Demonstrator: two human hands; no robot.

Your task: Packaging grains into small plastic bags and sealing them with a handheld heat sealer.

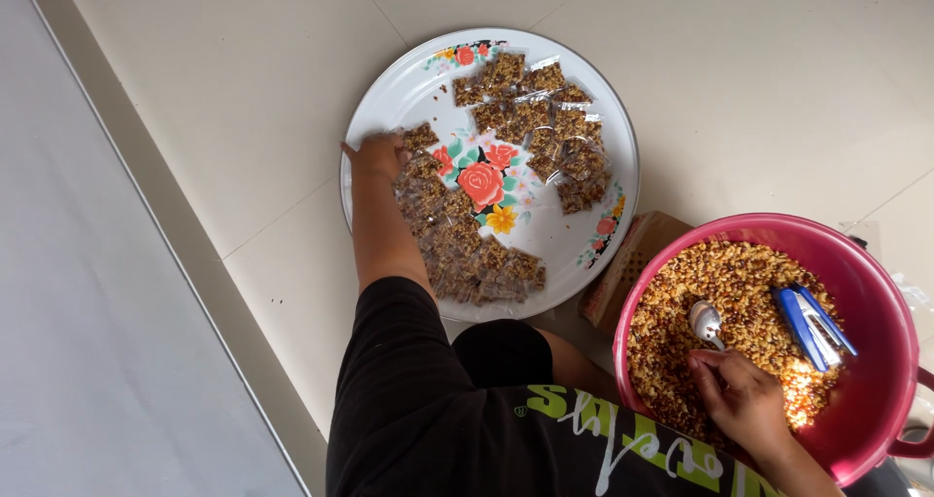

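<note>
My left hand [375,154] reaches out to the left rim of a round white tray [389,88] painted with flowers, and its fingers rest on a small clear packet of brown snack mix [419,136]. Several more such packets [530,118] lie in rows across the tray. My right hand [741,395] is inside a pink plastic basin [876,293] full of loose golden-brown snack mix [739,268]. It grips the handle of a metal spoon [706,322] whose bowl lies on the mix. A blue stapler [810,324] lies on the mix to the right.
A brown cardboard box [632,264] sits on the pale tiled floor between tray and basin. A grey wall or step runs along the left. My dark sleeve and printed black shirt fill the bottom middle.
</note>
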